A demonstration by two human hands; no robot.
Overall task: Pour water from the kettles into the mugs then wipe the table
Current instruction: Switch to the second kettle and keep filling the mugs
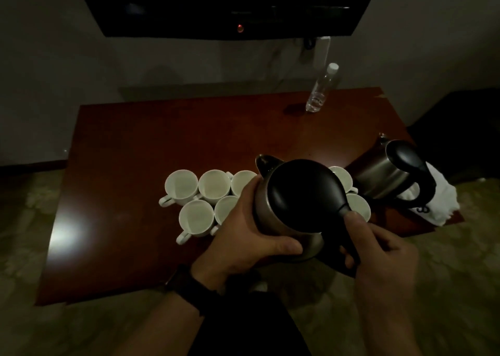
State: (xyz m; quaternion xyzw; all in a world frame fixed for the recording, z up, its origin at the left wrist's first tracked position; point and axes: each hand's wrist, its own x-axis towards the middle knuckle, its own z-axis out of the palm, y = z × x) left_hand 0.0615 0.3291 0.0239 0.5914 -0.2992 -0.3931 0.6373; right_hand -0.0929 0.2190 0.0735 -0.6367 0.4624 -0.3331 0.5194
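A steel kettle [300, 196] with a black lid and black handle hangs over the middle of the white mugs, its spout pointing away to the upper left. My left hand [243, 234] grips its steel body from the left. My right hand [378, 258] grips its black handle, thumb near the lid. Several white mugs [186, 186] stand clustered in two rows on the dark red wooden table [135, 144]; some are partly hidden behind the kettle. A second steel kettle [392, 175] stands at the right beside a white cloth [443, 198].
A clear plastic water bottle [322, 87] with a white cap stands at the table's far right edge. A dark screen [224, 4] hangs on the wall behind. Patterned carpet surrounds the table, and a dark piece of furniture sits at the far right.
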